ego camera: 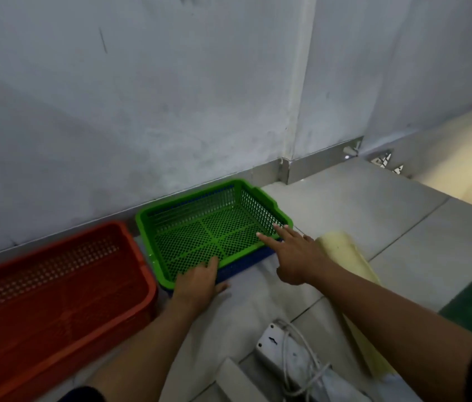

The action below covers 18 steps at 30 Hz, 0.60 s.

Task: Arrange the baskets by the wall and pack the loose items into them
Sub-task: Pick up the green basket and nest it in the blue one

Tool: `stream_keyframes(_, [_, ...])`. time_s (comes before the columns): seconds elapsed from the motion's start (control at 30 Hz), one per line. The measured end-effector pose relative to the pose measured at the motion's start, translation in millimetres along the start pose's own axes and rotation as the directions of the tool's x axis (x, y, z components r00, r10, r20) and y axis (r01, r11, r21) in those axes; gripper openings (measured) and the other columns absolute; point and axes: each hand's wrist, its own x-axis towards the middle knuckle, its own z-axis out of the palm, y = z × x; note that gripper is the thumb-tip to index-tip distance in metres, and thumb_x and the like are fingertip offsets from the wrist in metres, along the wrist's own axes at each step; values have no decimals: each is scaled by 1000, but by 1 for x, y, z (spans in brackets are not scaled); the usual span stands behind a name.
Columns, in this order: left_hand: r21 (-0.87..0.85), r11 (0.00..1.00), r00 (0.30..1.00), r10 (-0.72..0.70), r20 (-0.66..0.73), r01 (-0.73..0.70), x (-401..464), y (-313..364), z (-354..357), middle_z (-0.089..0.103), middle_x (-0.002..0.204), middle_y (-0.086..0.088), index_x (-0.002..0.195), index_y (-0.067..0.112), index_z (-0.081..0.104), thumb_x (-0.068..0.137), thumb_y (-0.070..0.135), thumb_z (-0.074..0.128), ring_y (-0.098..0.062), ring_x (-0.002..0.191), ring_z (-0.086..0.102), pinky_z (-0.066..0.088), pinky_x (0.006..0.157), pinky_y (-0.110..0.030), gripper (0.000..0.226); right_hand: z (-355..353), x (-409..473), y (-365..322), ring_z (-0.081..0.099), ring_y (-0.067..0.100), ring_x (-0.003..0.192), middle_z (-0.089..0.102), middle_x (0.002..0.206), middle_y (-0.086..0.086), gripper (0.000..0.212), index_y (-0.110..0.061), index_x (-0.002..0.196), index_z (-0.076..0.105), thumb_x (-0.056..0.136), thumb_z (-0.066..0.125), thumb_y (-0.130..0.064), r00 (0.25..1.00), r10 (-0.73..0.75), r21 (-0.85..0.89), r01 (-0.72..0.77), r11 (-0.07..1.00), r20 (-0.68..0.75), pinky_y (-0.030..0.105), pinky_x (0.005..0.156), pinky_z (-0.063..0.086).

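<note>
Clearly we are in the arranging step: both of our hands are on the green basket (213, 224) at the centre of the frame, settling it against the wall (142, 111). It sits nested on a blue basket (243, 268), of which only a strip of the near edge shows beneath it. Our left hand (197, 282) lies over the near rim at the lower-left corner of the green basket, fingers curled onto the mesh and thumb down by the blue edge, so it looks closed on that rim. Our right hand (293, 253) is open, fingers spread and resting on the right-hand near corner, pressing rather than gripping. The red basket (55, 288) stands at the lower left of the frame, just beside the green one and also along the wall, blurred but seemingly empty. Nothing is packed yet: all the baskets we can see hold nothing.

The loose items lie on the floor (374, 216) at the lower right: a cream-coloured roll (348, 262) just behind our right hand, and a white power strip (275, 346) with its cable near the bottom edge. We judge the next move calls for squaring the stacked pair to the wall, perhaps separating green from blue, then letting go and reaching back for the roll, the nearest item.
</note>
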Motion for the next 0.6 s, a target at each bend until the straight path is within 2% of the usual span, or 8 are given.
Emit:
stream_keyframes(0.13, [63,998,999,-32,24,30,-1,-2,-1,51,131,-14,140,15,28,95,53,33,-32,118,51,40,96,-46,59,20,-12,6,9,28,148,-3,162,10,86,-38,150,0,86,54,-20,995,-3,-39,7,999,99,52,114,21])
stream_keyframes(0.2, [127,992,1000,9,-29,-5,-5,2,-1,43,137,-14,141,13,29,95,51,35,-33,123,45,37,98,-46,60,28,-21,11,13,28,148,1,162,10,84,-36,150,1,86,53,-22,991,-1,-43,7,999,133,50,115,23])
stream_keyframes(0.27, [167,977,978,156,-137,-133,-11,8,-1,46,134,-14,137,12,38,93,47,39,-35,119,48,40,94,-43,56,34,-32,19,17,29,147,4,162,10,81,-35,151,3,88,53,-26,986,6,-25,-2,1000,164,49,115,25])
stream_keyframes(0.33, [211,926,911,354,-212,-311,-18,19,-2,54,125,-15,126,10,50,89,44,39,-35,111,56,46,87,-42,51,37,-46,27,26,31,143,11,160,11,78,-31,151,5,90,54,-36,987,15,42,-22,999,162,44,113,31])
stream_keyframes(0.37, [215,899,880,424,-212,-381,-23,26,-4,54,126,-16,124,10,51,88,43,39,-35,112,56,46,88,-43,50,37,-55,30,31,32,141,16,159,12,79,-29,151,7,89,54,-41,988,24,91,-39,995,155,41,111,34])
stream_keyframes(0.47, [195,820,827,559,-64,-539,-40,50,-5,44,138,-14,133,13,42,93,40,42,-33,124,45,37,99,-42,49,47,-85,33,37,30,136,27,154,15,88,-21,151,11,84,57,-55,977,60,281,-117,953,203,37,109,36])
stream_keyframes(0.6, [253,716,758,634,154,-650,-67,80,-1,41,137,-12,136,13,36,94,40,41,-31,121,43,31,102,-43,50,72,-127,30,36,31,137,30,153,17,102,-21,152,6,77,63,-61,938,21,319,-139,938,347,37,109,35])
